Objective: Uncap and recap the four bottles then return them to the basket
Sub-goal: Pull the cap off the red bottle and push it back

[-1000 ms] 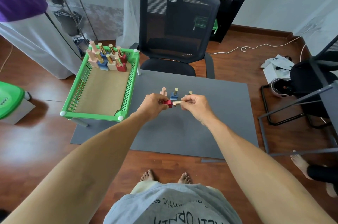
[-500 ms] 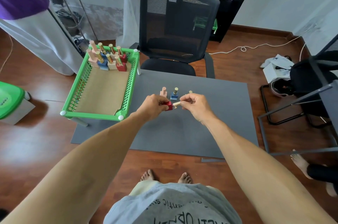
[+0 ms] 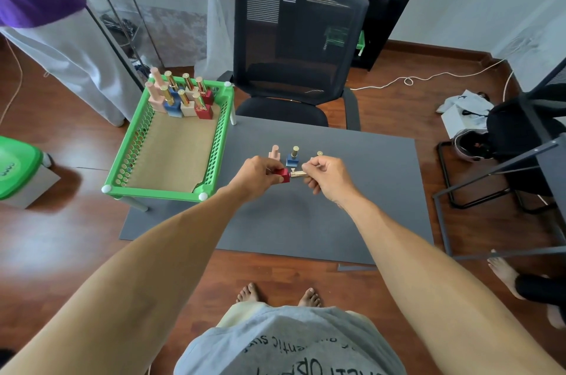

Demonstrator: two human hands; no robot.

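My left hand [image 3: 257, 174] grips a small red bottle [image 3: 283, 175] lying sideways above the grey mat [image 3: 352, 206]. My right hand [image 3: 326, 177] pinches its gold cap [image 3: 297, 173], which sits against the bottle's neck. Behind my hands three more bottles stand on the mat: a pink one [image 3: 274, 152], a blue one with a gold cap [image 3: 292, 157] and a pale one [image 3: 318, 154] mostly hidden by my right hand. The green basket [image 3: 122, 166] stands on the left with several bottles [image 3: 180, 97] at its far end.
A black mesh office chair [image 3: 294, 47] faces the mat's far edge. A black metal frame [image 3: 490, 191] and a bag lie to the right. Another person's foot [image 3: 502, 270] is at the lower right. A green bin [image 3: 15, 166] sits far left.
The gold cap has moved in toward the red bottle's neck, closing the gap seen a second ago. My hands stay in the same spot.
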